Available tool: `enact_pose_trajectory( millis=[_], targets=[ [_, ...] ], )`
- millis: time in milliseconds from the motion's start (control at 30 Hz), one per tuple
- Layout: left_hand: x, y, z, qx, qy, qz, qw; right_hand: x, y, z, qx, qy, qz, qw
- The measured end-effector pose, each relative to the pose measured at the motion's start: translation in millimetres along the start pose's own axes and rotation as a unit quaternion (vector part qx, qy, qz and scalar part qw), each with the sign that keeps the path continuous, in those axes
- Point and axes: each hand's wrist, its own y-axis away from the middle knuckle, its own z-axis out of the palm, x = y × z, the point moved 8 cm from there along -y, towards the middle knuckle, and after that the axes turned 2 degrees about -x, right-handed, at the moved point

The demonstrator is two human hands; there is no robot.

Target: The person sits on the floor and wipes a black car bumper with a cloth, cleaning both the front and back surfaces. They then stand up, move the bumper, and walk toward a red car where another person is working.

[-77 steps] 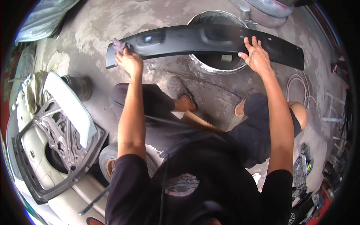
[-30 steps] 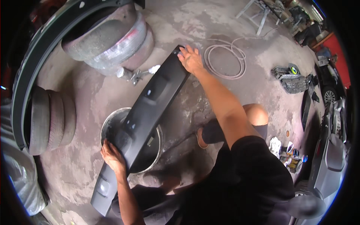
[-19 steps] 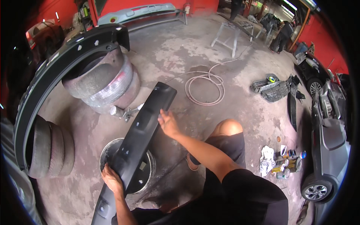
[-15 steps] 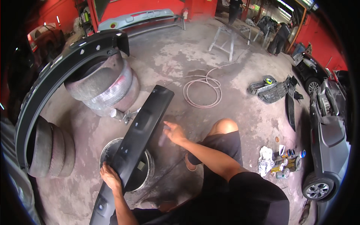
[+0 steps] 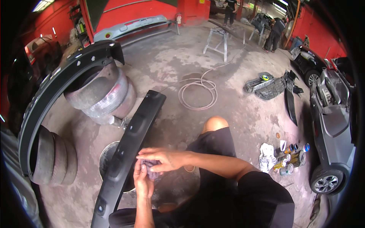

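You are clutching a crumpled purplish cloth (image 5: 153, 174) between your left hand (image 5: 143, 182) and right hand (image 5: 165, 159), just right of the drum (image 5: 108, 152). The black panel (image 5: 131, 135) is lying across the drum, its long axis running diagonally, one end pointing nearer and left of the drum, the other pointing away beyond it and rightward. Patchy concrete floor (image 5: 239, 102) is surrounding the drum; stacked tyres (image 5: 110, 97) are standing beyond it, red walls (image 5: 138, 11) rising farther back. Well right of the drum, a silver car (image 5: 334, 123) is bearing a plate (image 5: 327, 96) with dark characters.
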Motion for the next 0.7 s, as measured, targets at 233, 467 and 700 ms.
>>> enact_pose_trajectory(
  millis=[233,467,700],
  targets=[
    [-0.5,25.3,-0.3,-0.014,0.028,-0.038,0.999,5.2,34.1,-3.7,-0.019,-0.056,0.085,0.995],
    [12.8,31.9,-8.8,-0.025,-0.083,-0.004,0.996,-9.3,29.7,-13.5,-0.014,0.024,0.105,0.994],
    [-11.9,43.2,-20.7,-0.155,-0.202,-0.13,0.958,-50.7,13.7,-19.2,0.009,-0.119,0.079,0.99]
  ],
)
